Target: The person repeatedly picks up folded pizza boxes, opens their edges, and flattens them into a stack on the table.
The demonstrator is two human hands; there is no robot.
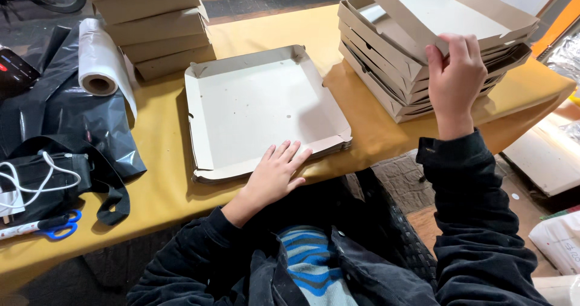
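An open cardboard box tray [254,106] with folded-up walls lies flat on the yellow table [163,179] in front of me. My left hand [275,173] rests flat with fingers apart on the tray's near edge. My right hand [454,76] reaches up to the right and pinches the near rim of the top box [441,10] on a stack of open cardboard boxes [393,70]. That top box is tilted up off the stack.
A second stack of closed cardboard boxes [154,25] stands at the back left. A roll of clear plastic bags [103,64] lies on black plastic sheeting [66,119]. Blue-handled scissors [57,227], a white cable [30,179] and flat cardboard on the floor [544,155] are nearby.
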